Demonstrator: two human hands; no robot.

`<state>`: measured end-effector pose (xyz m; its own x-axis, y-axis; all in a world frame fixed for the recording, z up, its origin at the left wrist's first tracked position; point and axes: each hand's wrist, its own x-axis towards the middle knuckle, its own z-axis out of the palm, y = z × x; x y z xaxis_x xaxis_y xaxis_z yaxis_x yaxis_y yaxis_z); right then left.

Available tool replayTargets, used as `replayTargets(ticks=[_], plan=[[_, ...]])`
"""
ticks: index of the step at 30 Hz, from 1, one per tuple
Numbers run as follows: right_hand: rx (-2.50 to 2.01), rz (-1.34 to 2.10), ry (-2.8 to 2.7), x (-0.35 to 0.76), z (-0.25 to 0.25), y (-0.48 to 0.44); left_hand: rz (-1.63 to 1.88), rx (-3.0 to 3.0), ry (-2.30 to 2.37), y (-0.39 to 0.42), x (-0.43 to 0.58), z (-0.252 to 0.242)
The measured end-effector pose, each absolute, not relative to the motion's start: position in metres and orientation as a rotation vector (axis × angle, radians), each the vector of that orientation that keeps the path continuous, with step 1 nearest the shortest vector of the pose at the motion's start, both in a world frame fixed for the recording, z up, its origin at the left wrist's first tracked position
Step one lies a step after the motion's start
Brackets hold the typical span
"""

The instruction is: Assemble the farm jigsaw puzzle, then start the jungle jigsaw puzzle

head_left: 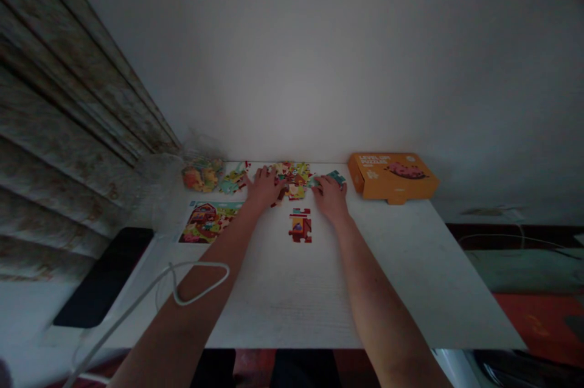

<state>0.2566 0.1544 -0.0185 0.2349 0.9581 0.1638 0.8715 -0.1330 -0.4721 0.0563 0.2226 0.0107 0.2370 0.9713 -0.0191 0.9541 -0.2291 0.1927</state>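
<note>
Both my hands reach to the far edge of a white table [292, 291], into a heap of loose colourful puzzle pieces [296, 176]. My left hand [263, 188] lies palm down on the pieces with its fingers spread. My right hand [329, 195] rests on pieces just right of the heap, fingers curled down onto a teal piece [336, 177]. A small joined cluster of red and yellow pieces [300, 226] lies nearer to me, between my wrists.
A printed picture sheet [208, 221] lies left of my left arm. A clear plastic bag with more pieces [202, 174] sits at the back left. An orange puzzle box [392, 176] stands at the back right. A white cable [182, 281] crosses my left forearm. A black slab [104, 275] lies far left.
</note>
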Motion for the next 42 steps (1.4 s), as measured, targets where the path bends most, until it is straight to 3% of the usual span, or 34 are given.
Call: replayTargets(ticks=[13,16,20,26,32,42], plan=[[-2.038,0.209,-1.607,0.257,-0.021,0.155,0.387,2.447,1.640,0.228,0.031,0.010],[-2.013,0.180,-1.586,0.256,-0.019,0.155,0.432,2.416,1.812,0.242,0.013,0.014],[-1.950,0.116,-1.600,0.256,-0.011,0.155,0.283,2.253,2.132,0.263,-0.006,0.020],[-1.887,0.241,-1.620,0.253,0.001,0.154,0.183,2.141,2.108,0.288,-0.010,0.026],[-1.918,0.379,-1.633,0.252,0.006,0.152,0.499,1.847,2.067,0.310,-0.008,0.021],[-1.852,0.500,-1.643,0.253,0.003,0.155,1.346,1.523,1.551,0.288,-0.003,0.034]])
